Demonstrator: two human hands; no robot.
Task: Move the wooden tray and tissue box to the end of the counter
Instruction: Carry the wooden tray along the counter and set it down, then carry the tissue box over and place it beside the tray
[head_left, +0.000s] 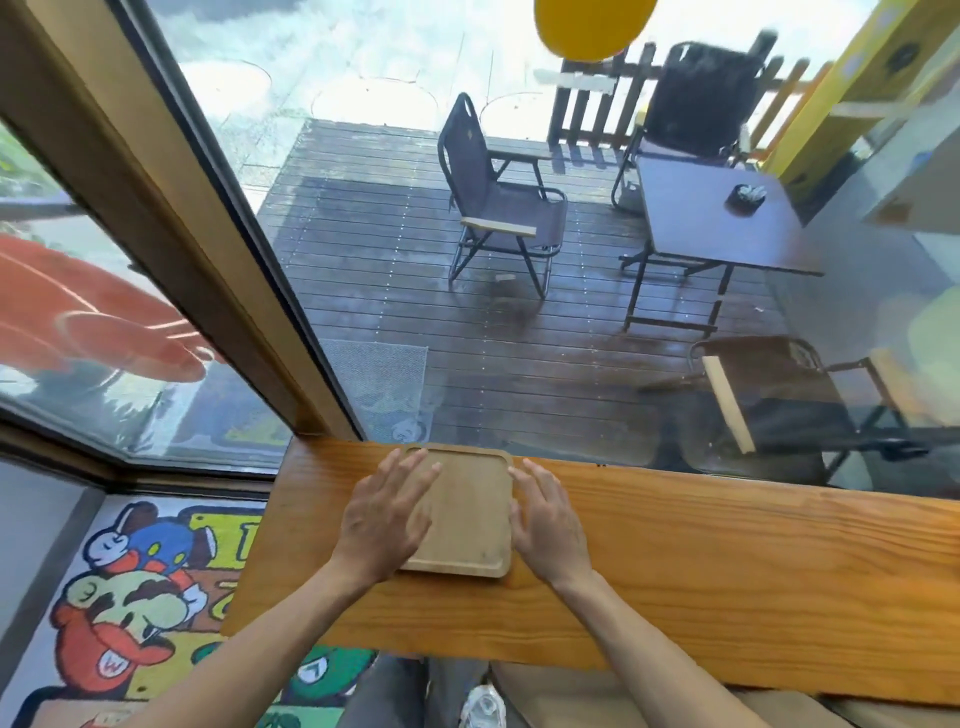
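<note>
Both of our hands sit on the wooden tray (465, 512), which lies flat on the desk (727, 561) near its left end, close to the window side; our left hand (387, 519) rests palm-down over the tray's left portion with its fingers (415, 470) spread and flat, holding nothing; our right hand (545, 519) lies against the tray's right edge, fingers loosely extended, not curled around anything. We see no tissue box anywhere in view, so we cannot tell where it stands.

Several risks follow from this, as we judge it; neither hand has a true grip, so a push could skew the tray instead of sliding it straight; the desk's left end is close by, and a shove too far that way could tip the tray off onto the patterned rug (135, 597) below; the near edge of the desk is also not far, so a pull toward us could drop it into our lap; pressing down on one side only might lift the opposite rim.
</note>
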